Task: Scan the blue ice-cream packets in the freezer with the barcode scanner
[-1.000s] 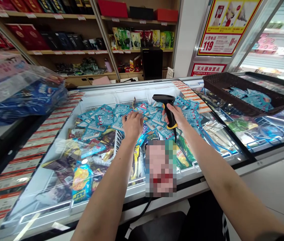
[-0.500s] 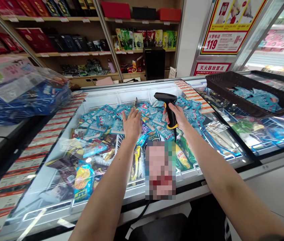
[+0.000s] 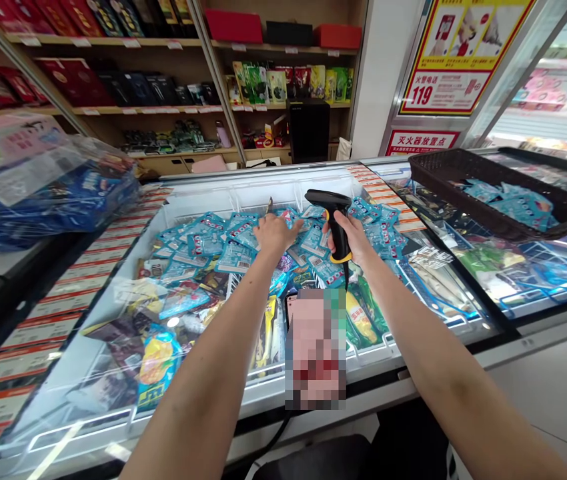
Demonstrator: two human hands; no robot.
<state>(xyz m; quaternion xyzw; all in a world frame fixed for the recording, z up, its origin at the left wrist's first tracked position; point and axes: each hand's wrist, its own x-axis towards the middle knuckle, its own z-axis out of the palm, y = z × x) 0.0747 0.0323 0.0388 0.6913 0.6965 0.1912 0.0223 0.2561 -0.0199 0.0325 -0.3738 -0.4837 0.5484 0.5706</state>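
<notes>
My right hand (image 3: 351,237) is wrapped round the grip of a black and yellow barcode scanner (image 3: 327,199), its head pointing left. Many small light-blue packets (image 3: 236,257) are strewn over the glass-topped chest freezer (image 3: 258,179). Among them is my left hand (image 3: 277,233), fingers spread and thumb out to the right. It rests on or just above the packets; I cannot tell which. A thin, pointed object (image 3: 270,202) sticks up behind its fingertips, and its kind is unclear. Nearer me lies a phone (image 3: 291,307), its screen blurred out.
To the right, a dark woven basket (image 3: 438,167) holds more blue packets. Wrapped cartons in clear plastic (image 3: 28,180) stand at the left. Price labels (image 3: 63,320) line the freezer's left side. Stocked shelves (image 3: 163,110) rise behind. From the scanner a cable (image 3: 347,275) hangs down.
My left hand has moved right and slightly away from me over the packets, its thumb now spread outward. The scanner stays in my right hand, almost in place. The view has shifted slightly.
</notes>
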